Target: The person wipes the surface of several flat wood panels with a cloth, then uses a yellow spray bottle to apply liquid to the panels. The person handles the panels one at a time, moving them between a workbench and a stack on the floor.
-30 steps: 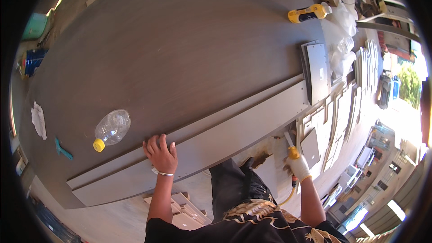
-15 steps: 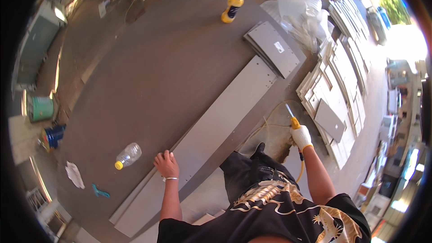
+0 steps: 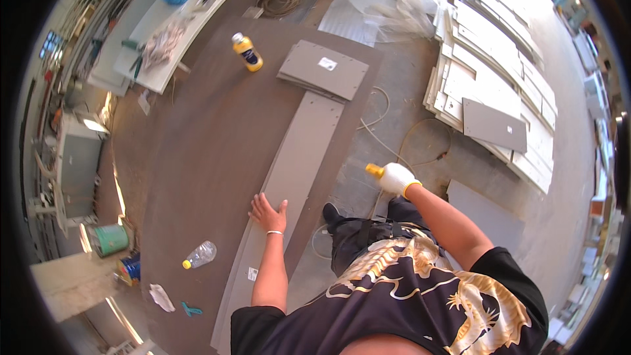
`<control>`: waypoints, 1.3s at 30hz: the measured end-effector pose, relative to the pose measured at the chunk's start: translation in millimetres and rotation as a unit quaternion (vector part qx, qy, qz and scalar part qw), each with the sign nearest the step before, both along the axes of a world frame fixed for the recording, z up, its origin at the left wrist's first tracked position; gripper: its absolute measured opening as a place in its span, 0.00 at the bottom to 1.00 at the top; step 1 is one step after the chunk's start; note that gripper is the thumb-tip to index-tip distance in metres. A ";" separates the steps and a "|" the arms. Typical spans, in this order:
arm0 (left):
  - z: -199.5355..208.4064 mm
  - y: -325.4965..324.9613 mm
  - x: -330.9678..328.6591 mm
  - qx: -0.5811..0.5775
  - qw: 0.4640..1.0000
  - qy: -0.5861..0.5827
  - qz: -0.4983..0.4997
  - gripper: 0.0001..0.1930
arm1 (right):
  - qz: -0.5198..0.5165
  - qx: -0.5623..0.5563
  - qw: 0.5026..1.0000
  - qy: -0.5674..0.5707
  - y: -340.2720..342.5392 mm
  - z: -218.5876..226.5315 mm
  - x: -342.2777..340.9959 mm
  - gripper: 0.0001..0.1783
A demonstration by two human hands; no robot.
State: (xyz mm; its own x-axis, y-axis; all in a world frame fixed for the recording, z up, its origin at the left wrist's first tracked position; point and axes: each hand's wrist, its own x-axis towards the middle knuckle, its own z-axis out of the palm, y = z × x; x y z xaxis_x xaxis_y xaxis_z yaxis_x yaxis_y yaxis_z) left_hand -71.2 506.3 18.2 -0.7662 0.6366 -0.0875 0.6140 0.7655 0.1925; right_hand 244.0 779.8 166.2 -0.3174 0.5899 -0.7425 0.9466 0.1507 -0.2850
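Observation:
A long grey panel [image 3: 305, 138] lies along the right part of the brown table [image 3: 190, 177], its near end beside my left sleeve. My bare left hand [image 3: 269, 213] rests flat on it, fingers spread, holding nothing. A small white label [image 3: 252, 274] shows on the panel left of my forearm. In a white knitted glove, my right hand [image 3: 396, 179] is closed round a yellow-handled air blow gun [image 3: 374, 170], held off the table's right edge; its nozzle is hard to make out. Several shorter grey panels [image 3: 322, 72] are stacked at the long panel's far end.
A yellow drink bottle [image 3: 248, 52] stands at the far side. A clear bottle [image 3: 201, 255], white cloth [image 3: 161, 297] and teal hand tool [image 3: 191, 309] lie at the near left. White panels [image 3: 486, 85] are piled on the floor at right; a hose [image 3: 388, 148] coils nearby.
The view has turned and shifted. My left hand has slid farther up the long panel, its fingers wider apart. My right hand has swung the blow gun leftward, nearer the table edge.

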 end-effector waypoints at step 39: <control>-301.0 689.8 709.0 -0.231 0.829 -0.428 -0.277 0.20 | -0.750 -0.149 0.630 0.135 72.9 -120.5 530.8 0.14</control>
